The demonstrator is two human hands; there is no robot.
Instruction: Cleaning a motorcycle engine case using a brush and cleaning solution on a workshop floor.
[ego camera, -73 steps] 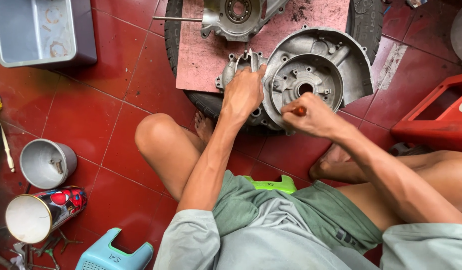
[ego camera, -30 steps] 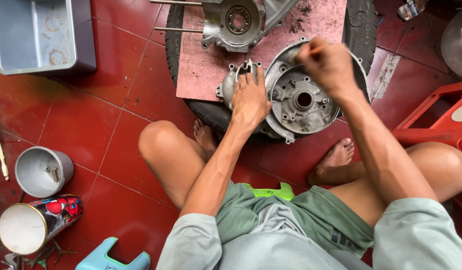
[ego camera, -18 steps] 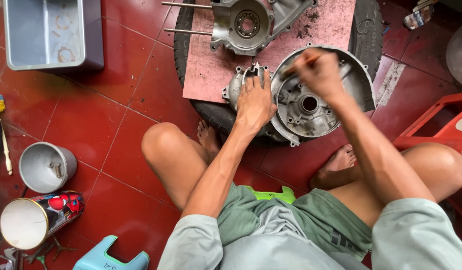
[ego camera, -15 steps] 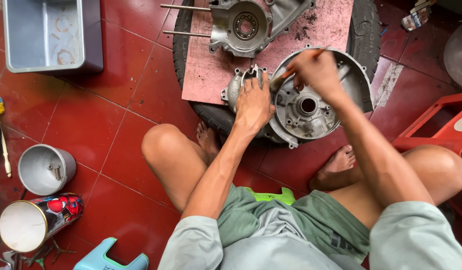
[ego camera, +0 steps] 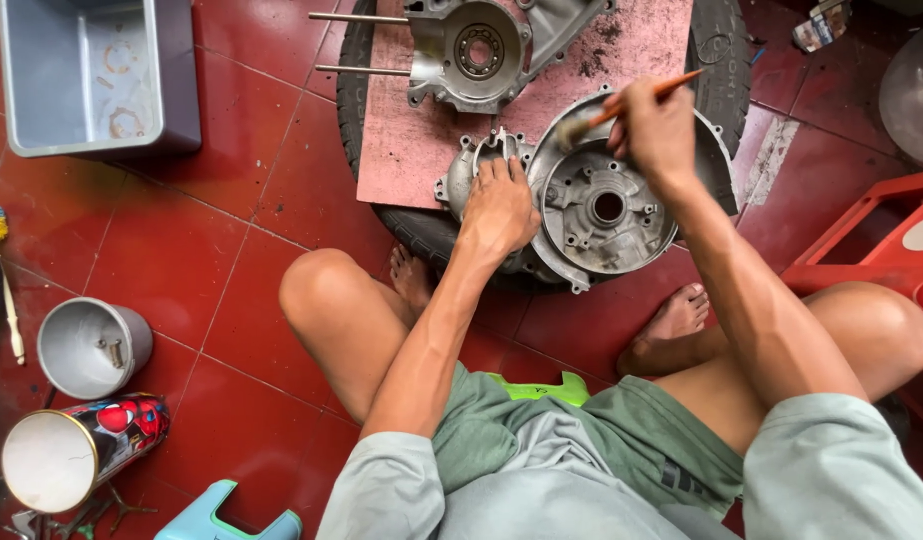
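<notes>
Seated cross-legged on red floor tiles [ego camera: 182,270], bare feet near a black tyre [ego camera: 422,225]. Left hand [ego camera: 499,208] flat on a grey engine casing [ego camera: 602,205], fingers pressed together, pinning it at the near edge of a pink board [ego camera: 412,150] laid across the tyre. Right hand [ego camera: 658,128] raised over the casing's far rim, fingers pinching an orange-handled brush [ego camera: 622,105], bristles touching the metal. Farther, at the board's far edge, a second casing [ego camera: 477,45] with two protruding rods. Far left corner, a grey tub [ego camera: 92,75]; near left, two cans [ego camera: 82,400].
</notes>
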